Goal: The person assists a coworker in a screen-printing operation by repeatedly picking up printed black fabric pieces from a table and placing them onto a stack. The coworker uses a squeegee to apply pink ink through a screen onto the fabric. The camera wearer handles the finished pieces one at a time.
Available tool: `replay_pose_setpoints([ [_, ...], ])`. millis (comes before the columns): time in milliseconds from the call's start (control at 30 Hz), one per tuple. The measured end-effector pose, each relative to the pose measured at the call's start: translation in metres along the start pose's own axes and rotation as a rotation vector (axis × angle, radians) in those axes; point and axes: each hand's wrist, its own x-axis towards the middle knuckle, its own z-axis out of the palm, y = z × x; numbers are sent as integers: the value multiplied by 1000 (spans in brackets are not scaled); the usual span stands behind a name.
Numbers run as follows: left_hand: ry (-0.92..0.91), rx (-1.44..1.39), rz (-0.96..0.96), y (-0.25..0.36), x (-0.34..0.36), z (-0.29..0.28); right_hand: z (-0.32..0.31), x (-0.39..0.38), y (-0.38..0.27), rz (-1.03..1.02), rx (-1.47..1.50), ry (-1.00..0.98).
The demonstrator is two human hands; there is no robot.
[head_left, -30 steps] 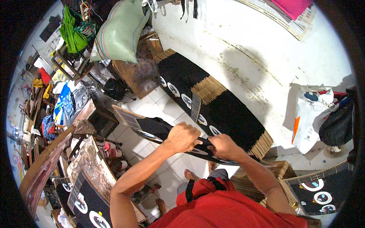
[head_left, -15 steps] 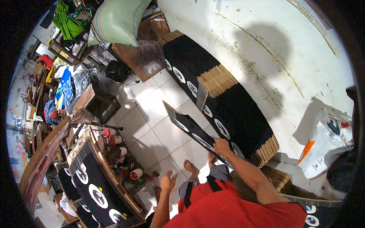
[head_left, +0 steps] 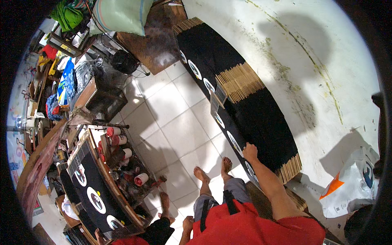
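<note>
Panel [head_left: 234,142], black with white ovals

Bright floor [head_left: 175,134], shadowed wall [head_left: 302,45], bowed edges, far left perhaps blurred

panel [head_left: 234,141]: black, white ovals | sack [head_left: 122,17]: pale green, striped | shirt [head_left: 257,225]: red | tiles [head_left: 177,136]: white

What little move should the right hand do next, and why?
Maybe nudge the black board gently against the long row of boards. The right hand is at its upper edge, the board stands right alongside the row, and the left hand is down by the red shirt, so a small one-handed push seems sensible.
</note>
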Motion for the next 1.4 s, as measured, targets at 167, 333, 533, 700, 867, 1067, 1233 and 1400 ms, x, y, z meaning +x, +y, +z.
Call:
replay_pose_setpoints([
  [167,78,-23,21,27,4,-11,24,28,22,72,-26,-85],
  [333,66,25,7,27,-1,-8,42,39,34,168,-23,-56],
  [533,37,84,9,24,-3,4,37,44,37,94,-27,-18],
  [700,72,-11,30,30,0,0,37,45,32,106,-94,1],
  [867,81,-36,-58,39,-2,-6,36,45,31,106,-102,26],
  [1067,41,-63,-46,36,0,1,29,42,31,65,-147,55],
  [1233,64,-56,-76,37,-2,-3,24,42,29,26,-196,39],
  [1400,82,-17,-72,35,-8,-6,26,40,30,49,-198,41],
])
